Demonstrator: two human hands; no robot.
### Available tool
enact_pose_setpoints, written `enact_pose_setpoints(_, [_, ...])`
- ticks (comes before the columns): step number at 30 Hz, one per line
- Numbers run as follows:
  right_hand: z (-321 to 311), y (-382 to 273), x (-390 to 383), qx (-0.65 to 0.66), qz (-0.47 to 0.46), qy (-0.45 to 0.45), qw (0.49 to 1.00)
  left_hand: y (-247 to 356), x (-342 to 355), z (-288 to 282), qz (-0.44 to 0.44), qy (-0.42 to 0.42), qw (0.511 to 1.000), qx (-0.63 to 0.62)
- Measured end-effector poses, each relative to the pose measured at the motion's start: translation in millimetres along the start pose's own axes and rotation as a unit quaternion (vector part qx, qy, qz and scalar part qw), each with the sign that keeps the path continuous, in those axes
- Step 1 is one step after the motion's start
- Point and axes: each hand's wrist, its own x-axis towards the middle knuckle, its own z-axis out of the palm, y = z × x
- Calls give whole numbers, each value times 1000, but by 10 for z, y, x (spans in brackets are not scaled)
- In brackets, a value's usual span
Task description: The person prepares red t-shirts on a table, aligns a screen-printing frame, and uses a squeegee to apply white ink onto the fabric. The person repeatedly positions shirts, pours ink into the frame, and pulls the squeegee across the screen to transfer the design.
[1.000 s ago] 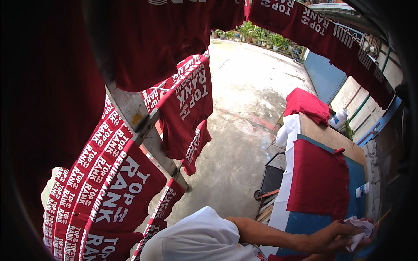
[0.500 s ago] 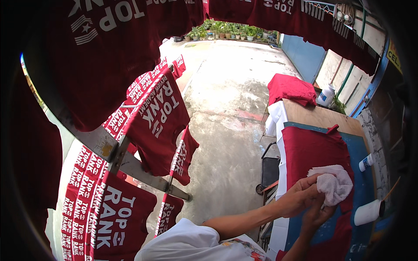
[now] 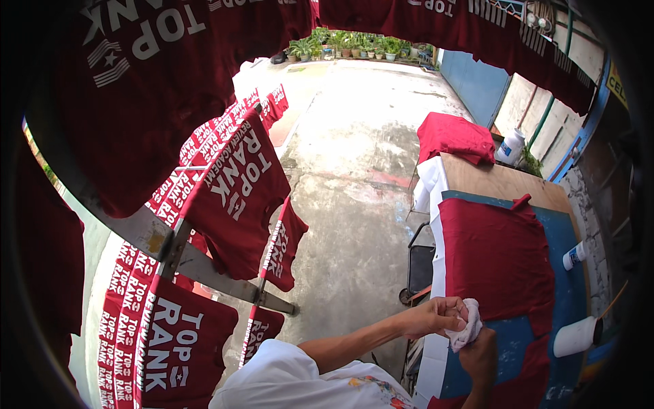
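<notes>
My left hand (image 3: 436, 317) and my right hand (image 3: 480, 354) are both closed on a crumpled white rag (image 3: 466, 328), which is bunched between them. They are at the near left corner of a blue-topped table (image 3: 569, 235). A dark red T-shirt (image 3: 497, 259) lies flat on that table, just beyond my hands. My left forearm reaches out from a white sleeve at the bottom edge.
A white roll (image 3: 575, 336) and a small white bottle (image 3: 574, 255) stand at the table's right side. A pile of red shirts (image 3: 453, 136) and a white bottle (image 3: 511, 146) lie beyond. Printed red shirts hang on a rack (image 3: 235, 194) to my left, over a concrete floor (image 3: 361, 157).
The rag was spread on the red shirt under both hands; now it is gathered up between them, nearer the table's front left corner. The view has shifted slightly.
</notes>
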Motion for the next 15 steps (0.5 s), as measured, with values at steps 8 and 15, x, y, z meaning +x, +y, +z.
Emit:
enact_pose_setpoints(8, [-54,176,-54,125,45,-69,989,-321,-66,-173,35,-25,999,-13])
enact_pose_setpoints(15, [355,255,6,333,10,16,943,-250,-138,-115,91,28,995,-11])
